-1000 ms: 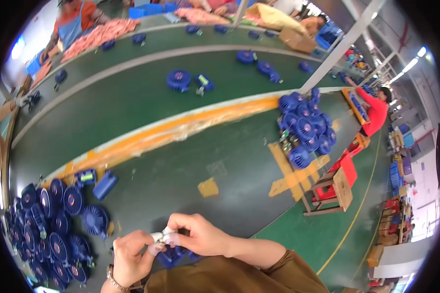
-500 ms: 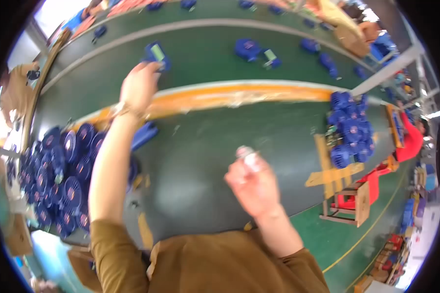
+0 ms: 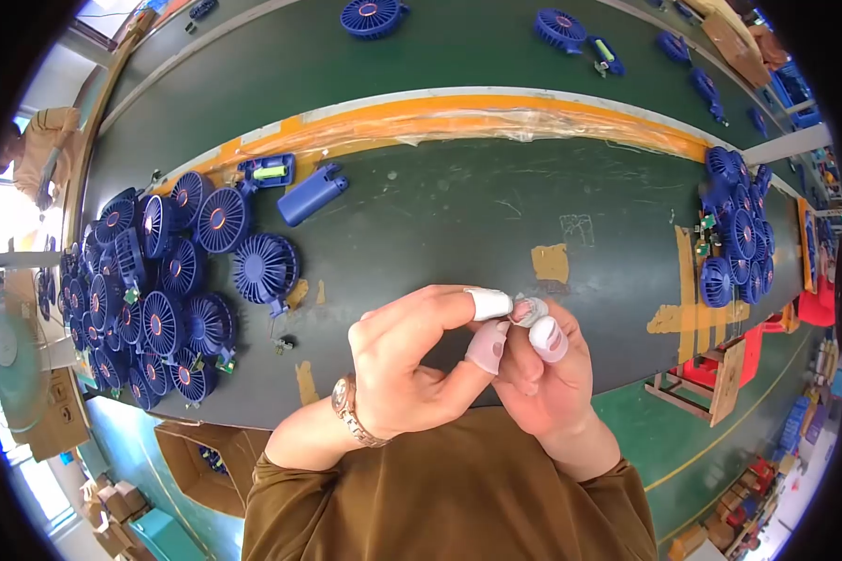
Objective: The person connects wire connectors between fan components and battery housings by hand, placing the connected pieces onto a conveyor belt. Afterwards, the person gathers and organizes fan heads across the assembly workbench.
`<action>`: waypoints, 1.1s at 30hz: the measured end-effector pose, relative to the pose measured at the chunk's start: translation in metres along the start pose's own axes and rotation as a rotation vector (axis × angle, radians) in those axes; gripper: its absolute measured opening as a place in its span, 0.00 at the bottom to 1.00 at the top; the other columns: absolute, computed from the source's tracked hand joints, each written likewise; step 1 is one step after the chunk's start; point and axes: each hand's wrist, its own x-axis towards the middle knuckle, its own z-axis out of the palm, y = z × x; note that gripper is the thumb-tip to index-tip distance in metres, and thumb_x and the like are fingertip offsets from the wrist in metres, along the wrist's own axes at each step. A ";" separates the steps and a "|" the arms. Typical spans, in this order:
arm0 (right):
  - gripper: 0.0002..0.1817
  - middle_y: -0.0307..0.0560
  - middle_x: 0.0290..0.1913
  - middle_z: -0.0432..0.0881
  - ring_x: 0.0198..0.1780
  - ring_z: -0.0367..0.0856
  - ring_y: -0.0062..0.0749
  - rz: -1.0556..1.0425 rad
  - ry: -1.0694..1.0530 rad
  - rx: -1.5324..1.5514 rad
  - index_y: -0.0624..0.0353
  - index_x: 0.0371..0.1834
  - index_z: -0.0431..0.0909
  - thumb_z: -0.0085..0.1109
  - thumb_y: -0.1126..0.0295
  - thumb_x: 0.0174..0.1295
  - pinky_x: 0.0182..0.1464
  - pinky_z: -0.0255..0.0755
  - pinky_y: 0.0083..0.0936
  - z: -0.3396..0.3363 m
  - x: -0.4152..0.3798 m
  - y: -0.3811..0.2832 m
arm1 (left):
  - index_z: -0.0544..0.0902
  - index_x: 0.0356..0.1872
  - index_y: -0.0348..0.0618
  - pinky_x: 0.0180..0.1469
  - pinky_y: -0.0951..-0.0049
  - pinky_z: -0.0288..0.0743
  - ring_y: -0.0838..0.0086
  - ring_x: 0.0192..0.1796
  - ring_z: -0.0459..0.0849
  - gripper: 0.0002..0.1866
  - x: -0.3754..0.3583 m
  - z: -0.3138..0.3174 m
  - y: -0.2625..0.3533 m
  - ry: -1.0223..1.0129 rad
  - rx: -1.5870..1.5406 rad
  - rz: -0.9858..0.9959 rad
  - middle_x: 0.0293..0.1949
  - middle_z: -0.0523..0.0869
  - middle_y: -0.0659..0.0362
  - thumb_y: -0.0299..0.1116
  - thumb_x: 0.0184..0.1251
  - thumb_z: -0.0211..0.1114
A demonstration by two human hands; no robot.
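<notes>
My left hand [image 3: 416,360], with a watch at the wrist and covers on the thumb and a fingertip, meets my right hand [image 3: 550,369] in front of my body. Between the fingertips of both is a small clear, shiny item [image 3: 528,311], partly hidden; what it is cannot be made out. The fingers of each hand are closed around it. Left of my hands, a blue fan [image 3: 266,269] lies face up on the dark table. Farther up lie a blue handle casing [image 3: 312,194] and a blue part with a green cell [image 3: 269,172].
A heap of blue fans [image 3: 164,323] covers the table's left side; another pile [image 3: 741,234] stands at the right. Beyond an orange-taped ledge [image 3: 458,105], a green belt [image 3: 458,56] carries fans and parts. A wooden stool [image 3: 720,383] and red chair are at right. A person [image 3: 51,154] is far left.
My left hand has come back from the belt to meet my right hand. The blue part with the green cell now lies on my side of the ledge, near the handle casing.
</notes>
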 end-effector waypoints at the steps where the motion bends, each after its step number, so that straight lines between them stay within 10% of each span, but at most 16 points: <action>1: 0.14 0.37 0.22 0.77 0.21 0.65 0.16 0.004 0.013 0.001 0.61 0.55 0.83 0.55 0.68 0.73 0.29 0.59 0.20 0.002 -0.001 0.001 | 0.86 0.42 0.36 0.35 0.72 0.85 0.65 0.34 0.91 0.14 0.000 -0.001 0.002 0.004 0.016 0.012 0.36 0.90 0.50 0.18 0.53 0.74; 20: 0.11 0.52 0.41 0.85 0.37 0.83 0.25 -0.384 0.022 -0.649 0.73 0.50 0.83 0.64 0.85 0.64 0.36 0.81 0.19 0.009 -0.016 0.006 | 0.84 0.34 0.37 0.22 0.74 0.78 0.71 0.24 0.85 0.09 -0.003 -0.006 0.016 0.038 0.315 0.245 0.27 0.86 0.57 0.23 0.52 0.74; 33: 0.10 0.51 0.40 0.85 0.32 0.80 0.21 -0.240 0.081 -0.355 0.72 0.50 0.82 0.63 0.82 0.66 0.29 0.76 0.17 0.013 -0.023 0.003 | 0.81 0.43 0.29 0.33 0.74 0.79 0.70 0.30 0.84 0.13 -0.007 -0.021 0.020 -0.084 0.125 0.149 0.33 0.87 0.49 0.18 0.56 0.66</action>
